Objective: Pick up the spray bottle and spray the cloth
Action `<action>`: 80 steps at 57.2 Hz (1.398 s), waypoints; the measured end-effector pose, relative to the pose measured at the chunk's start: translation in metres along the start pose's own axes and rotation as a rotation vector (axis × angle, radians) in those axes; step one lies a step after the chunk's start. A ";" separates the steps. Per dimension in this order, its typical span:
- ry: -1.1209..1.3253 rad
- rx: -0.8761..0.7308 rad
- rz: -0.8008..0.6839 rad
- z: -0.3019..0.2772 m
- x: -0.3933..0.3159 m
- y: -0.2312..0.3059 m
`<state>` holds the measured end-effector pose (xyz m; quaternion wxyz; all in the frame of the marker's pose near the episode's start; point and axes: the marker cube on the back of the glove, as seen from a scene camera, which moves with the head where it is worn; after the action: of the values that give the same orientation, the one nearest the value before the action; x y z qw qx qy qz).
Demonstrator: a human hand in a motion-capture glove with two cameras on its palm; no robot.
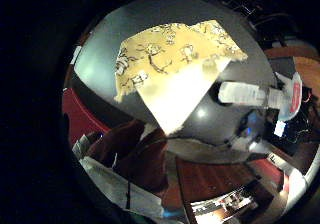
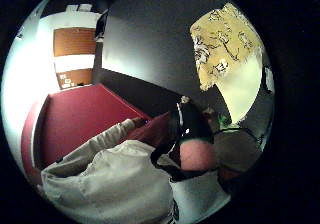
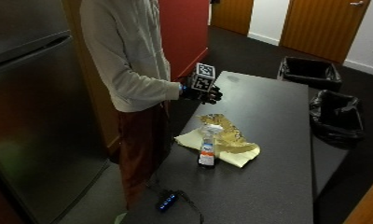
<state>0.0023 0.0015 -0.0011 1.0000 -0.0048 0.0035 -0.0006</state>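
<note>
A clear spray bottle (image 3: pixel 207 148) with a white trigger head and a dark base stands upright on the dark table (image 3: pixel 267 154), at the near edge of the cloth. The yellow patterned cloth (image 3: pixel 222 141) lies rumpled on the table with its pale underside folded out. My gloved right hand (image 3: pixel 201 93) hovers in the air above the table's left edge, beyond the cloth and bottle, holding nothing, its fingers loosely curled. The little finger side palm view looks down on the cloth (image 1: pixel 172 64) and the bottle (image 1: pixel 250 95). The thumb side palm view shows the cloth (image 2: pixel 227 54).
A small dark device with blue lights (image 3: pixel 167 201) and its cable lie near the table's front corner. Two black-lined bins (image 3: pixel 335 116) stand right of the table. A grey fridge (image 3: pixel 37 116) rises at the left, and a red wall panel (image 3: pixel 183 32) stands behind the person.
</note>
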 end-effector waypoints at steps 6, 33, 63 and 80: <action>0.005 -0.002 -0.004 -0.001 0.000 0.003; 0.011 0.092 0.004 -0.005 0.018 0.037; -0.021 0.312 0.093 -0.011 0.082 0.088; -0.197 0.571 0.292 -0.015 0.151 0.125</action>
<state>0.1529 0.1261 -0.0184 0.9460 0.2763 -0.0926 0.1422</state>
